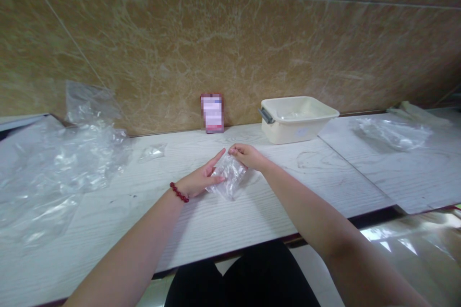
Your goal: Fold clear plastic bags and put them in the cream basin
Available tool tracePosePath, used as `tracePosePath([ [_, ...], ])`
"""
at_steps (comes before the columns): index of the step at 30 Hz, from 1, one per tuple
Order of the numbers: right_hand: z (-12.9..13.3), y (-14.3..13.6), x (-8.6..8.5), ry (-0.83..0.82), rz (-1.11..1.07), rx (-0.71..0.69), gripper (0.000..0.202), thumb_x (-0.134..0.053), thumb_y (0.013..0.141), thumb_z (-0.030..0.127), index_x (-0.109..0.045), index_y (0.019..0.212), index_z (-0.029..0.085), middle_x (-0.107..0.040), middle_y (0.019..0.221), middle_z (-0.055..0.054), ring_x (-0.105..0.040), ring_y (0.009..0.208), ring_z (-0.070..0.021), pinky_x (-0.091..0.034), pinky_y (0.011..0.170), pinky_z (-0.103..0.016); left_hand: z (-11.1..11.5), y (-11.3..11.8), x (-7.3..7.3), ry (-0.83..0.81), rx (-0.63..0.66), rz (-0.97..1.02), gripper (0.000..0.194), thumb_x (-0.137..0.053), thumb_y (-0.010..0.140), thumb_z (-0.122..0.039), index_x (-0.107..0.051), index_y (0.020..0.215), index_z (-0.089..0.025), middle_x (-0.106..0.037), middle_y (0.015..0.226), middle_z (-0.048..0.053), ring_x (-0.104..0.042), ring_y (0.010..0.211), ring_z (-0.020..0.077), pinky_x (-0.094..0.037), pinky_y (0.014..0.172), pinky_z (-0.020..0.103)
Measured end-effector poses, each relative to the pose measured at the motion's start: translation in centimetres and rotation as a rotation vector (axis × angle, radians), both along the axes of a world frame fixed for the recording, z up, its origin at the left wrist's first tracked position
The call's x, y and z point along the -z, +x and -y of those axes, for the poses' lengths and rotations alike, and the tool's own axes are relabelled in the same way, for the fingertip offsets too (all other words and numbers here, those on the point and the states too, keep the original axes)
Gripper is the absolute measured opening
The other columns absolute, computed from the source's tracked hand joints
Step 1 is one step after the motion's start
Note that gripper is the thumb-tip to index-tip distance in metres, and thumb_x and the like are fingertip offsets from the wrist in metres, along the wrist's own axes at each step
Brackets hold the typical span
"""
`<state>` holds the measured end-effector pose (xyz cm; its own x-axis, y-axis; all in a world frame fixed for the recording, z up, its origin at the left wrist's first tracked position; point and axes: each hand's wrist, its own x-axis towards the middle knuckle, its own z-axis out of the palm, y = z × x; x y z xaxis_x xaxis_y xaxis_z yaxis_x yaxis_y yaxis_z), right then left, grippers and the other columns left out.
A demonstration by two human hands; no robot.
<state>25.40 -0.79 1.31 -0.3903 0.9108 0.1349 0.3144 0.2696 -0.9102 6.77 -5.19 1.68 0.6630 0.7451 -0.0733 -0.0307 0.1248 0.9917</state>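
As two bare hands meet over a pale wood-grain surface (201, 237), a small clear plastic bag (230, 177) catches the light between them, near the middle of the scene. Colorless and see-through, the bag is crumpled into fine creases that throw back white glints, its thin film tilted at a slant with the lower part pointing toward the wearer. Glare and wrinkles make it impossible to tell whether anything lies inside, or whether its lower edge touches the surface. The left hand (201, 180), with a dark red beaded bracelet (179, 192) at the wrist, grasps the bag from one side, thumb laid across the front of the film and fingers behind. The right hand (248, 156) pinches the upper edge between thumb and curled fingers. Beyond the hands, a pixelated red-edged panel (213, 112) stands upright by a brown marbled wall (162, 57), with a cream plastic bin (288, 132) to its right. Left of the hands lies a small clear packet (154, 151), near a heap of larger clear plastic (65, 163); another clear bundle (394, 134) rests at far right.
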Motion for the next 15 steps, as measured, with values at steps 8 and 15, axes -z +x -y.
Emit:
tracePosePath([
  [8,-0.6,0.2,-0.1,-0.308,-0.287,0.098,0.037,-0.042,0.074,0.052,-0.055,0.086,0.019,-0.039,0.04,0.007,-0.033,0.03,-0.0052,-0.024,0.031,-0.016,0.2,-0.3,-0.6,0.127,0.086,-0.255,0.048,-0.055,0.07,-0.03,-0.048,0.116,-0.021,-0.062,0.078,0.002,-0.048,0.054,0.0074,-0.038,0.052,0.02],
  [15,-0.5,0.4,-0.6,-0.739,-0.497,0.001,0.039,-0.053,0.068,0.052,-0.054,0.086,0.018,-0.06,0.079,-0.004,-0.057,0.063,-0.0122,-0.036,0.039,-0.016,-1.1,-0.1,0.4,0.371,-0.342,-0.229,0.057,-0.059,0.065,-0.025,-0.044,0.12,-0.021,-0.05,0.119,0.006,-0.049,0.101,0.0172,-0.039,0.084,0.03],
])
